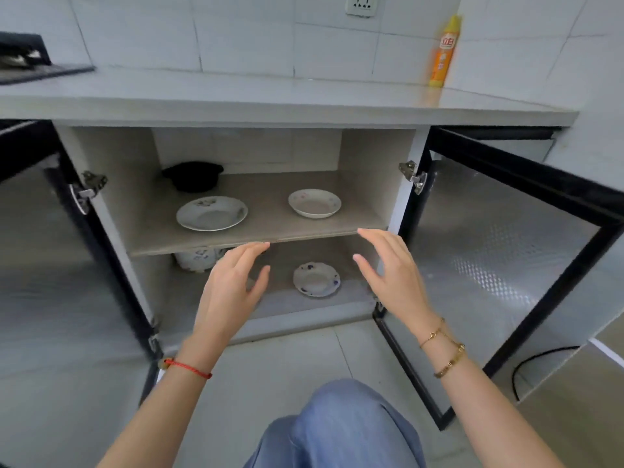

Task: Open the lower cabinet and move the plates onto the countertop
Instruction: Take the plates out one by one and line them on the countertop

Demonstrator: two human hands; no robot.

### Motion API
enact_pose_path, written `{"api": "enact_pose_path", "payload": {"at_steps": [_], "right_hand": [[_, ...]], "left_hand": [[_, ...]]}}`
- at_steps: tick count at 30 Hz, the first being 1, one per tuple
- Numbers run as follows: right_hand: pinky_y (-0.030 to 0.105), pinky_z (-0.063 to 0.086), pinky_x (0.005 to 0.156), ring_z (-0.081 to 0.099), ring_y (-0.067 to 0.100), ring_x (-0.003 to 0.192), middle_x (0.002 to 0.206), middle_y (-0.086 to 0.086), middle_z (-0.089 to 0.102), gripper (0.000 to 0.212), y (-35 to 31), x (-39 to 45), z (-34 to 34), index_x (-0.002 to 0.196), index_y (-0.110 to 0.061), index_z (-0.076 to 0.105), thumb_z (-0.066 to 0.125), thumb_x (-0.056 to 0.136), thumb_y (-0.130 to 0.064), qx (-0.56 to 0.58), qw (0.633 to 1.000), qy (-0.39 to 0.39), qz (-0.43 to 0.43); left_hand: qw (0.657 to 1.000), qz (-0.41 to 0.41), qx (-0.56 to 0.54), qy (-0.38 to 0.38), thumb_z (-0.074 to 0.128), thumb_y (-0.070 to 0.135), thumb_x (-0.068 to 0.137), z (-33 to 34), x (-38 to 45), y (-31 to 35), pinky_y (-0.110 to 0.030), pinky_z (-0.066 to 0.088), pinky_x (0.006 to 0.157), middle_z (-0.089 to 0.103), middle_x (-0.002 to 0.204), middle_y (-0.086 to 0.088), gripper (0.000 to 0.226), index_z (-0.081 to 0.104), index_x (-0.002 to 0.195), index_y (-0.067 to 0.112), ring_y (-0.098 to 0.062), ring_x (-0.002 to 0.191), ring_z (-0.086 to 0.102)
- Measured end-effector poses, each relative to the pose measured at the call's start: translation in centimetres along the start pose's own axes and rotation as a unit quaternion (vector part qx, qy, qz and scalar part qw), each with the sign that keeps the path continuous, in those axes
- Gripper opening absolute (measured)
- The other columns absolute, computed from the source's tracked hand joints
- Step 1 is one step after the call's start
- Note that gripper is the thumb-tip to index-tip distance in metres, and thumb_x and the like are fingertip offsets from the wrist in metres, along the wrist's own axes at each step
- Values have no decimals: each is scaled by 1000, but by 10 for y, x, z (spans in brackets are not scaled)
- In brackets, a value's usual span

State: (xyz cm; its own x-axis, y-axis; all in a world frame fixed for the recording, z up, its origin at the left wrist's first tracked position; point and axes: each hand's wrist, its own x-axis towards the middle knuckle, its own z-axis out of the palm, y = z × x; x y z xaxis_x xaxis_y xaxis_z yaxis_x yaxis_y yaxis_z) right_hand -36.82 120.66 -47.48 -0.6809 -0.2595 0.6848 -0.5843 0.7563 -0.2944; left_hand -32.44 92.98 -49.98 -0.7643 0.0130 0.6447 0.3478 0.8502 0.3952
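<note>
The lower cabinet stands with both doors swung wide. On its upper shelf (270, 197) lie a wide white plate (211, 213) at the left and a smaller deep plate (314, 203) at the right. A blue-patterned plate (316, 279) rests on the bottom shelf. My left hand (233, 285) and my right hand (391, 268) hover open and empty just in front of the shelf edge, on either side of the blue-patterned plate. The grey countertop (270, 96) runs above the cabinet.
A black pot (193, 175) sits at the back left of the upper shelf, and a white patterned jar (197, 260) stands below it. An orange bottle (444, 52) is on the countertop at the right, a stove (30, 65) at the left. The open doors (506, 251) flank me; my knee (337, 427) is below.
</note>
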Motion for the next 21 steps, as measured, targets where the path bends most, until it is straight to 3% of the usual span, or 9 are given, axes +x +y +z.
{"api": "enact_pose_path", "payload": {"at_steps": [4,10,13,16,21], "right_hand": [[19,35,108,47,9,125,130,-4,57,41,-21,19,48,133,-16,52,56,96,-31,51,998,-32,-15],[18,34,107,47,11,125,129,-3,58,41,-32,67,127,132,-15,53,58,95,-30,96,991,-87,-20],[16,31,105,46,11,126,131,-4,57,40,-28,98,170,133,-16,52,56,96,-32,108,988,-112,-18],[21,33,105,46,13,125,131,-3,56,40,-19,133,214,132,-16,52,54,96,-34,114,985,-131,-17],[30,38,101,52,22,120,127,5,59,40,4,188,292,129,-15,54,55,95,-35,114,980,-163,9]], "left_hand": [[997,-57,27,41,61,17,92,-30,-10,-40,-37,48,98,63,124,1,37,57,129,15,-18,116,58],[987,-123,74,76,59,19,93,-47,2,-101,-24,42,97,61,125,2,37,56,130,16,-17,113,57],[980,-159,87,79,58,20,94,-41,20,-133,-27,44,93,60,126,3,37,55,131,17,-20,104,59],[976,-178,95,79,56,22,95,-25,44,-169,-25,41,98,59,129,2,37,54,132,16,-15,118,55],[968,-223,81,85,57,22,96,13,87,-233,-34,47,97,60,128,-4,37,55,131,13,-20,117,57]]}}
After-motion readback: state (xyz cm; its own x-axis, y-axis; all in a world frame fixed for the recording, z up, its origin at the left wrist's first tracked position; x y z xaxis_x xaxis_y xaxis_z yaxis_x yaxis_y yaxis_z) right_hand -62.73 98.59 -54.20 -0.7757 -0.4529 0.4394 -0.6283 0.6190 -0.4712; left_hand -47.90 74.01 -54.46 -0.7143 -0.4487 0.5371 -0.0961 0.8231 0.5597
